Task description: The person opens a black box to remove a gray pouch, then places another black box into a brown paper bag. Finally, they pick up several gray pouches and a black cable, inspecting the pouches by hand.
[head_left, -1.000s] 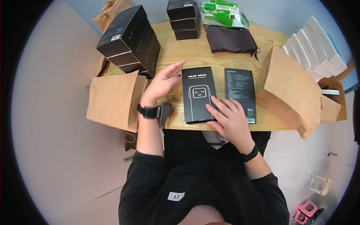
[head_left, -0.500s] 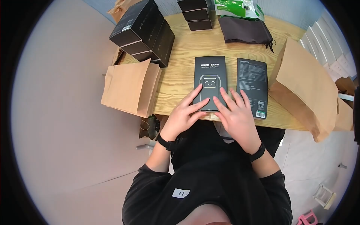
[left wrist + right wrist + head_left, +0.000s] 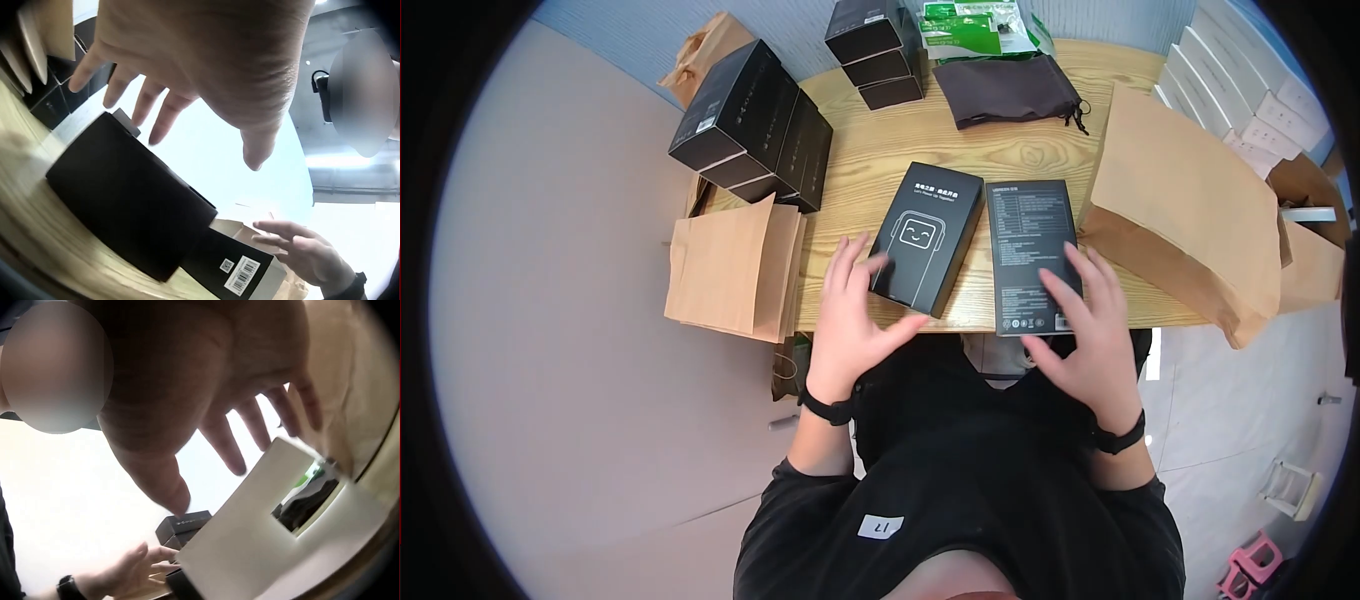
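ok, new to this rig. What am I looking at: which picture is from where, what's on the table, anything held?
There's no machine: a person works bare-handed. The head picture comes from a camera worn on the head, looking forward and down. Each wrist picture comes from a camera on that wrist, so that hand looms large. On the wooden table lie a black smiling-face box and, to its right, a black small-print box. Around them are stacked black boxes, brown paper bags, a dark drawstring pouch, green packets and white boxes. The left hand is beside the smiling-face box, the right hand at the small-print box. Neither grips anything; whether any fingers touch a box, I can't tell.
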A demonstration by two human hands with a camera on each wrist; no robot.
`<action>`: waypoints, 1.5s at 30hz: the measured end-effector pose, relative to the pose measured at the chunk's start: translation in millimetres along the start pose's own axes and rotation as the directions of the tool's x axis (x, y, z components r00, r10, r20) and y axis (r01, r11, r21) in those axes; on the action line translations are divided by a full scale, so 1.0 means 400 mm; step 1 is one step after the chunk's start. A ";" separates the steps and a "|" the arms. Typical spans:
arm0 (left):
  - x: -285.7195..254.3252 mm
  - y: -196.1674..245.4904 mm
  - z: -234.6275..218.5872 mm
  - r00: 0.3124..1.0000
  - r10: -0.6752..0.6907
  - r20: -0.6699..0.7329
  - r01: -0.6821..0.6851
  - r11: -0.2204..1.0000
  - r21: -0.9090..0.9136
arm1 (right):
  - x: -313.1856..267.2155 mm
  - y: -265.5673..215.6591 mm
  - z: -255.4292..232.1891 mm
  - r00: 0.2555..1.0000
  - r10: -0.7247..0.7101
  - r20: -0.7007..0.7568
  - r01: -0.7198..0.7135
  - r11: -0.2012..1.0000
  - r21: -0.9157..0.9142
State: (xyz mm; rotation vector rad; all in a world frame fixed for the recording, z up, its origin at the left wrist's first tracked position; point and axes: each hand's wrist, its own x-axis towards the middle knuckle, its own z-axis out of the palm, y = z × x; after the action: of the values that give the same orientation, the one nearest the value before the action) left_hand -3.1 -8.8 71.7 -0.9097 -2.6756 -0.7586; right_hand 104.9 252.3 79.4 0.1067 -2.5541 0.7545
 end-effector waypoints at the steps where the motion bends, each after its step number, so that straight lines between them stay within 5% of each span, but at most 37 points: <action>1: 0.004 0.019 0.008 0.999 -0.020 0.027 0.019 0.999 0.040 | -0.016 0.024 0.009 0.999 0.034 -0.010 -0.034 0.999 -0.005; 4: 0.015 0.049 0.059 0.995 -0.091 0.035 0.091 0.996 0.018 | -0.031 0.046 0.047 0.980 0.176 0.094 -0.183 0.980 0.078; 6: 0.020 0.029 0.088 0.997 -0.078 0.031 0.075 0.993 0.087 | -0.019 0.030 0.062 0.995 0.091 0.035 -0.093 0.994 0.064; 10: 0.018 -0.003 0.081 0.979 -0.188 -0.080 0.195 0.976 0.095 | 0.001 0.016 0.100 0.984 -0.014 0.176 0.015 1.000 -0.004; 12: 0.003 -0.048 0.064 0.953 -0.294 -0.077 0.282 0.950 -0.136 | 0.012 0.024 0.128 0.992 -0.011 0.124 0.022 0.996 -0.086; 13: -0.015 -0.082 0.068 0.919 -0.392 -0.038 0.316 0.791 -0.524 | 0.021 0.028 0.135 0.992 -0.014 0.124 0.024 0.996 -0.084; 15: -0.038 -0.071 0.028 0.864 -0.475 0.169 0.384 0.403 -0.831 | 0.038 0.035 0.148 0.992 0.027 0.123 -0.022 0.999 -0.043; 17: -0.074 -0.088 -0.003 0.762 -0.513 0.396 0.460 -0.002 -0.888 | 0.046 0.042 0.172 0.995 0.039 0.088 -0.038 0.999 -0.020; 18: -0.093 -0.097 -0.012 0.759 -0.518 0.394 0.459 -0.002 -0.888 | 0.051 0.044 0.182 0.998 0.050 0.049 -0.050 0.999 0.003; 20: -0.121 -0.105 -0.023 0.748 -0.230 0.623 0.529 -0.360 -0.768 | 0.059 0.046 0.193 0.998 0.062 0.026 -0.062 0.998 -0.010; 22: -0.136 -0.080 -0.032 0.690 -0.333 0.643 0.524 -0.384 -0.760 | 0.068 0.044 0.202 0.996 0.085 0.007 -0.084 0.996 -0.029; 24: -0.158 -0.087 -0.038 0.749 -0.142 0.648 0.469 -0.576 -0.669 | 0.075 0.039 0.208 0.994 0.089 -0.056 -0.093 0.992 -0.081; 26: -0.176 -0.101 -0.025 0.728 -0.098 0.678 0.468 -0.652 -0.597 | 0.080 0.035 0.216 0.994 0.097 -0.057 -0.101 0.991 -0.091; 28: -0.196 -0.117 -0.009 0.714 0.093 0.694 0.514 -0.742 -0.430 | 0.090 0.031 0.222 0.993 0.100 -0.060 -0.106 0.989 -0.103; 30: -0.217 -0.124 0.006 0.728 0.099 0.678 0.543 -0.687 -0.483 | 0.092 0.032 0.224 0.993 0.103 -0.053 -0.108 0.989 -0.100; 32: -0.234 -0.116 0.017 0.646 -0.249 0.721 0.549 -0.504 -0.666 | 0.094 0.029 0.223 0.993 0.113 -0.043 -0.117 0.987 -0.108; 34: -0.237 -0.097 0.029 0.658 -0.349 0.667 0.516 -0.437 -0.737 | 0.094 0.029 0.220 0.992 0.122 -0.033 -0.125 0.985 -0.115; 36: -0.242 -0.092 0.041 0.647 -0.498 0.577 0.666 0.001 -0.746 | 0.092 0.028 0.216 0.993 0.118 -0.022 -0.119 0.988 -0.096; 43: -0.241 -0.068 0.052 0.649 -0.426 0.631 0.562 -0.290 -0.774 | 0.085 0.025 0.213 0.996 0.085 0.027 -0.084 0.996 -0.036; 45: -0.229 -0.050 0.043 0.638 -0.459 0.619 0.548 -0.294 -0.783 | 0.084 0.034 0.212 0.999 0.030 0.011 -0.029 0.999 -0.021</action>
State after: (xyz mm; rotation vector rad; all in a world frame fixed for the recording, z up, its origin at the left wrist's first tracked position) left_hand 55.8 -59.5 16.5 0.4676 -1.9338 -3.1465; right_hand 36.9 220.9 25.6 0.0671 -2.5793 0.7401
